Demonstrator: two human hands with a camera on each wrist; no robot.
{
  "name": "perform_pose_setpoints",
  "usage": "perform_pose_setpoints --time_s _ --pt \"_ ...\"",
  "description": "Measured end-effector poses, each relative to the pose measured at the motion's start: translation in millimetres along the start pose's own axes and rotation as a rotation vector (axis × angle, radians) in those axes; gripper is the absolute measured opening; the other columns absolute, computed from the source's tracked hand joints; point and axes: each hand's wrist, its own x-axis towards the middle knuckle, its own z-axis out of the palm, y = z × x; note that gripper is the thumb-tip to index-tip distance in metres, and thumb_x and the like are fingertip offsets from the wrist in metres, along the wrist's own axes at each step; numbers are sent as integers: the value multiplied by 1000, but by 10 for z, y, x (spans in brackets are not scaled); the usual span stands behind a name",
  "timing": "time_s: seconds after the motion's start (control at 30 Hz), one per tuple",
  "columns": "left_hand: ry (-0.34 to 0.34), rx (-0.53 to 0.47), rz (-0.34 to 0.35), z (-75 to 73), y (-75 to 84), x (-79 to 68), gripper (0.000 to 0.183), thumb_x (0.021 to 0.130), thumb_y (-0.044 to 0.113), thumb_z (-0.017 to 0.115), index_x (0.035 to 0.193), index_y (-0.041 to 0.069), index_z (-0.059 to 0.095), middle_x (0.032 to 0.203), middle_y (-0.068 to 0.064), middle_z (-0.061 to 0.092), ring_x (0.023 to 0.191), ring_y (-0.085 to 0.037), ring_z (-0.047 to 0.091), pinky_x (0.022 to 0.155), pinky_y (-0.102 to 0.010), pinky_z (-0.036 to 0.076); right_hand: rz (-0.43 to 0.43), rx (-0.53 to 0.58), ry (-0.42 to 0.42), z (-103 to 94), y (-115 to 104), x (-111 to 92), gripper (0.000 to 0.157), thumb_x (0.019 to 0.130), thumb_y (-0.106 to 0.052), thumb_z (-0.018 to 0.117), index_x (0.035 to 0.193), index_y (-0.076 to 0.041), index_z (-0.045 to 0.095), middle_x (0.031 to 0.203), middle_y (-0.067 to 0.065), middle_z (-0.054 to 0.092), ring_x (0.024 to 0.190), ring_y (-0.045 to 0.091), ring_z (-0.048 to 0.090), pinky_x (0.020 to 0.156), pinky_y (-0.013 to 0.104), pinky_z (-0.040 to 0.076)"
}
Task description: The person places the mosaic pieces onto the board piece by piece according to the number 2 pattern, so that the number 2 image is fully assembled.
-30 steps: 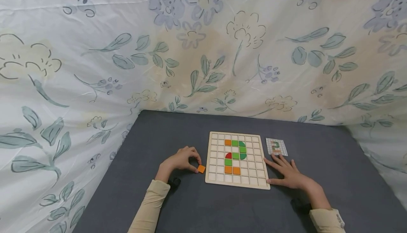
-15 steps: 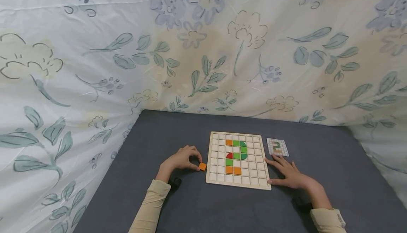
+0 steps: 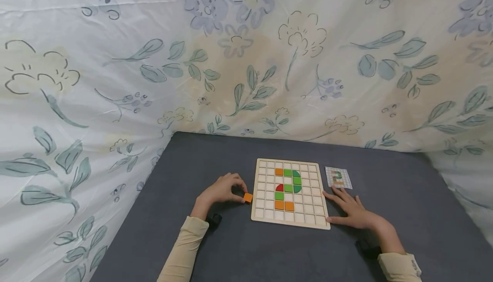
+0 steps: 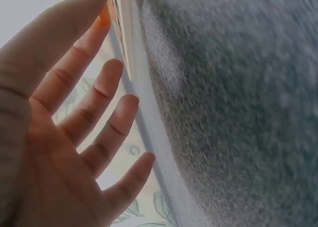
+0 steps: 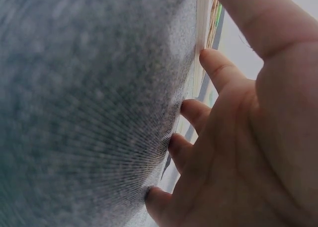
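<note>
Between thumb and index finger, my left hand (image 3: 224, 188) pinches a small orange square tile (image 3: 248, 197) right at the left edge of a wooden grid board (image 3: 265, 216). In the left wrist view the tile (image 4: 104, 15) shows between the tips, with the other fingers spread. Orange, light green and dark green tiles and one red rounded tile (image 3: 279, 187) sit in the board's cells, forming a shape like a 2. My right hand (image 3: 352, 210) rests with spread fingers along the board's right edge, thumb near the lower right corner.
A small printed card (image 3: 338, 177) with a coloured grid pattern lies right of the board, just beyond my right fingertips. The dark table (image 3: 269, 252) ends at a flowered cloth (image 3: 246, 59) behind and at the sides.
My left hand has moved slightly forward and right with the orange tile, up to the board's edge. My right hand stays at the board, and the view has shifted a little.
</note>
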Motion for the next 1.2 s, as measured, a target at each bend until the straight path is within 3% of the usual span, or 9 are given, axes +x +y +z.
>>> perform_pose_setpoints --time_s 0.33,0.77,0.93,1.2 --pt "40 48 -21 50 98 61 25 72 36 79 92 26 68 96 8 56 90 -15 49 85 -40 39 -3 18 6 13 -4 1 78 81 -42 67 146 -16 31 149 30 12 134 54 0 92 77 -5" --pt "43 50 40 166 264 186 25 73 38 78 93 26 69 96 3 58 86 -17 49 79 -34 38 -54 19 53 46 60 -8 76 81 -40 68 144 -17 34 148 30 15 133 55 3 89 78 -4" --pt "53 94 68 218 317 232 24 74 40 76 93 28 69 92 4 57 80 -15 47 72 -30 36 -28 23 33 42 75 2 77 81 -41 68 145 -16 33 148 29 14 133 56 3 91 77 -5" --pt "69 141 84 275 434 289 24 74 42 75 94 29 69 93 4 59 78 -11 44 74 -32 36 5 -10 6 19 50 4 79 81 -44 67 146 -16 31 150 28 13 134 54 2 93 76 -4"
